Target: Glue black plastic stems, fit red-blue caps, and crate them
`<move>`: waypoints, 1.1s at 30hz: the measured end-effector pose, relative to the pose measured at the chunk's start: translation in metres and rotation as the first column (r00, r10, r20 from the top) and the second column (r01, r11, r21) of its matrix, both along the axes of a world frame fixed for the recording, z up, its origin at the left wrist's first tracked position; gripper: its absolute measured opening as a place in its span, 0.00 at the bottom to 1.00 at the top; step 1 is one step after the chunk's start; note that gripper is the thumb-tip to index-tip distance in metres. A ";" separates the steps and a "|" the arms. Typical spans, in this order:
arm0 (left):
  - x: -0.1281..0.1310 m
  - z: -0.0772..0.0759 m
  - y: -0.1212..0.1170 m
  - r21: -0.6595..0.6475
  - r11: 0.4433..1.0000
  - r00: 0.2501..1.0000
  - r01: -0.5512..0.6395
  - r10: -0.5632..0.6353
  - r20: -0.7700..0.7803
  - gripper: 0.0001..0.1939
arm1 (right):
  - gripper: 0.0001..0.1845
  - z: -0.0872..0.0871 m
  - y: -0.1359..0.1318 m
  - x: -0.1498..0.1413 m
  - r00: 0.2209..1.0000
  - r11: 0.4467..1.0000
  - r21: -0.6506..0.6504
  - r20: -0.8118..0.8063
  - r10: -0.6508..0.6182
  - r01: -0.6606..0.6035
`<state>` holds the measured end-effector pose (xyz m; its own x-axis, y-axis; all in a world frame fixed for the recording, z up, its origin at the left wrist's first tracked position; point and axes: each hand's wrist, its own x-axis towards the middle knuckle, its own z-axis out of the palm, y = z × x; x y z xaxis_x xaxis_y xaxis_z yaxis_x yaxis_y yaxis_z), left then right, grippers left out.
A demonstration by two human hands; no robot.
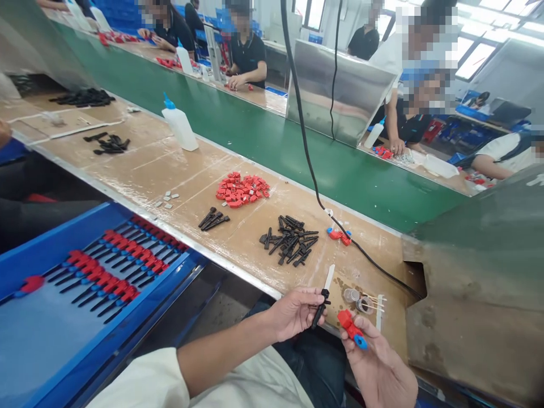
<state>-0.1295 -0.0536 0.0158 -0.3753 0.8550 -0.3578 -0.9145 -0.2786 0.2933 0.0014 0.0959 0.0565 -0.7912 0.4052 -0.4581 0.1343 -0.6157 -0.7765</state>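
My left hand [293,313] pinches a small black handle with a white blade [323,296], held upright at the near edge of the workbench. My right hand [380,362] lies palm up just right of it, fingers curled round a red part with a blue tip [351,327]. The two hands are close together but the parts are apart. Farther out on the bench lie a pile of black handles [291,241], a few more black handles [212,220] and a heap of small red parts [241,190].
A blue tray [51,334] at my left holds rows of finished black, red and blue pieces [117,266]. A black cable [312,181] crosses the bench. Small clear cups [359,300], a white glue bottle [181,126], a green conveyor [272,139] and people seated beyond it are also here.
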 end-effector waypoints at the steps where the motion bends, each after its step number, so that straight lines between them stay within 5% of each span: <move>1: 0.000 0.000 0.000 0.002 1.000 1.000 0.001 -0.001 -0.004 0.10 | 0.22 -0.002 -0.002 -0.001 0.999 0.999 -0.020 0.011 -0.031 0.031; 4: 0.001 0.000 -0.001 0.010 1.000 1.000 0.005 -0.005 -0.025 0.11 | 0.17 -0.006 -0.007 -0.003 0.996 0.996 -0.041 0.034 -0.079 0.081; 11: 0.004 0.002 -0.004 0.001 0.998 0.994 0.056 -0.056 -0.092 0.16 | 0.27 -0.001 -0.012 -0.004 0.997 0.996 -0.042 0.029 -0.078 0.080; 16: 0.007 0.005 -0.005 -0.051 0.995 0.982 0.089 -0.097 -0.162 0.23 | 0.21 0.002 -0.016 -0.008 0.999 0.995 0.100 0.046 0.005 -0.010; 25: 0.010 0.009 -0.006 -0.087 0.985 0.953 0.150 -0.167 -0.254 0.27 | 0.25 -0.002 -0.016 -0.005 0.987 0.986 0.152 0.152 0.048 -0.071; 33: 0.010 0.009 -0.007 -0.128 0.988 0.920 0.088 -0.129 -0.369 0.28 | 0.28 -0.006 -0.014 -0.004 0.977 0.950 0.278 0.190 0.094 -0.145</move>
